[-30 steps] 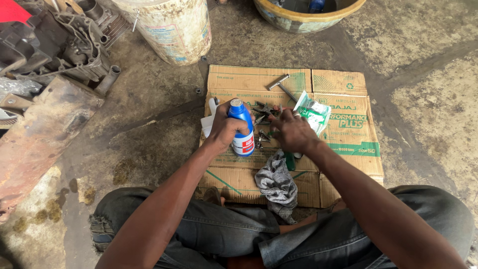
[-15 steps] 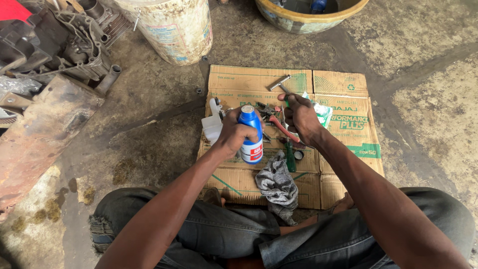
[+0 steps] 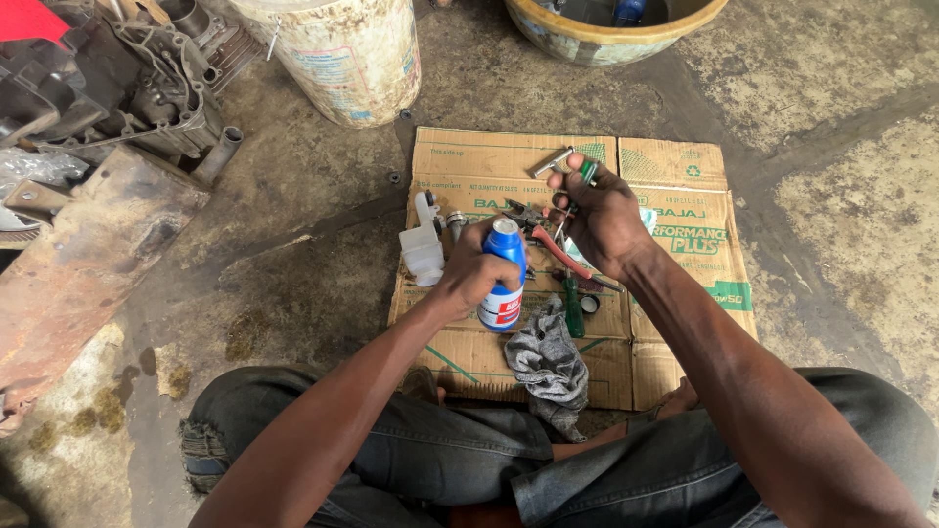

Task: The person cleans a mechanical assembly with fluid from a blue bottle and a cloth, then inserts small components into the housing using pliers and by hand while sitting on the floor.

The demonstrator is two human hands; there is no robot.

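My left hand (image 3: 469, 277) grips a blue bottle (image 3: 503, 279) with a red-and-white label, held upright above the flattened cardboard (image 3: 675, 220). My right hand (image 3: 599, 217) is raised beside it, fingers closed on a small green-tipped tool (image 3: 587, 170). Under the hands lie red-handled pliers (image 3: 553, 244), a green-handled screwdriver (image 3: 573, 308) and small metal parts. A grey rag (image 3: 546, 362) lies crumpled on the cardboard's near edge, by my crossed legs.
A white plastic part (image 3: 423, 244) sits at the cardboard's left edge and a metal socket (image 3: 551, 162) near its far edge. A worn bucket (image 3: 342, 54) and a yellow-rimmed basin (image 3: 611, 29) stand beyond. Engine parts (image 3: 127, 78) and a rusty plate (image 3: 78, 254) crowd the left.
The blue bottle has moved right and toward me in my left hand. My right hand has lifted off the cardboard and risen, now holding the green-tipped tool.
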